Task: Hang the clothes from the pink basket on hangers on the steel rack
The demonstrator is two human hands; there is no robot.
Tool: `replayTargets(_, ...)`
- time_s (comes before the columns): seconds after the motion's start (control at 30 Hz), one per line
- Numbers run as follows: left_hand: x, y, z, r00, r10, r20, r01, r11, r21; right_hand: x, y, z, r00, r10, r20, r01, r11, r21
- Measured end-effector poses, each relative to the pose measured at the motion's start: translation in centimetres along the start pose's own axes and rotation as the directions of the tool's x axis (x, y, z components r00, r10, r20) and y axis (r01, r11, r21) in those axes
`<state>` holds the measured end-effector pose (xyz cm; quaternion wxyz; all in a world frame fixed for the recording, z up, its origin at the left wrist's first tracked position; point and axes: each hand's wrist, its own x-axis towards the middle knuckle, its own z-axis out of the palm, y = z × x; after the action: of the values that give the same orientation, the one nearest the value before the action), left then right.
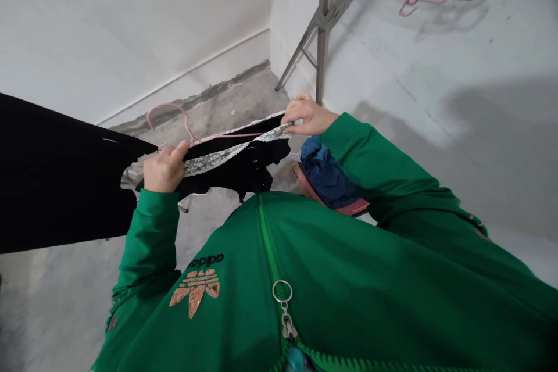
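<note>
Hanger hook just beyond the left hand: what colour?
Pink hanger hook; shows best in the head view, the only one.

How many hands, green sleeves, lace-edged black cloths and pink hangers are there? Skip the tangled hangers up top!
Hands: 2 (left hand, right hand)
Green sleeves: 2 (left sleeve, right sleeve)
Lace-edged black cloth: 1
Pink hanger: 1
Total: 6

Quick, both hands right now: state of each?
Left hand: closed on the white lace edge of the black garment; grip on pink hanger can't be told.
Right hand: closed, pinching the same lace edge.
</note>
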<state>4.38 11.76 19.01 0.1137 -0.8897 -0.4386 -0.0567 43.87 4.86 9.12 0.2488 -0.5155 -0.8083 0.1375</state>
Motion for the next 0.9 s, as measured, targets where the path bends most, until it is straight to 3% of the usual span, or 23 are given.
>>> replayTargets(0.1,0.2,0.4,0.3,0.999,-0.025,0.02,0.025,1.0,0.015,-0.3,-2.1,-0.9,1.0,0.014,0.015,-0.014,1.0,0.004)
replayTargets(0.27,0.9,1.2,0.8,0.979,-0.13,-0.159,0.1,0.977,-0.187,-0.8,-6.4,-1.3,0.975,-0.209,-0.072,0.216,0.969,0.118)
replayTargets(0.4,1.1,1.9,0.6,0.978,-0.159,-0.137,0.113,0.949,-0.294,-0.6,-5.6,-1.0,0.974,-0.026,-0.225,0.033,0.999,0.026)
replayTargets(0.47,1.1,2.0,0.4,0.978,-0.157,-0.139,0.11,0.947,-0.301,-0.2,-4.1,-0.6,0.981,0.032,-0.191,-0.04,0.998,-0.041)
replayTargets(0.6,1.3,2.0,0.2,0.982,-0.078,-0.171,0.032,0.966,-0.255,1.2,-2.8,0.7,0.998,0.021,-0.058,-0.03,0.989,-0.145)
replayTargets(0.8,2.2,3.8,0.5,0.994,-0.024,-0.103,0.005,0.983,-0.185,4.1,-6.9,2.3,0.995,-0.032,-0.096,0.009,0.972,-0.233)
replayTargets(0.9,2.5,3.5,0.4,1.0,-0.017,-0.004,0.016,0.992,-0.128,5.0,-8.5,2.7,0.988,0.023,-0.156,-0.06,0.971,-0.231)
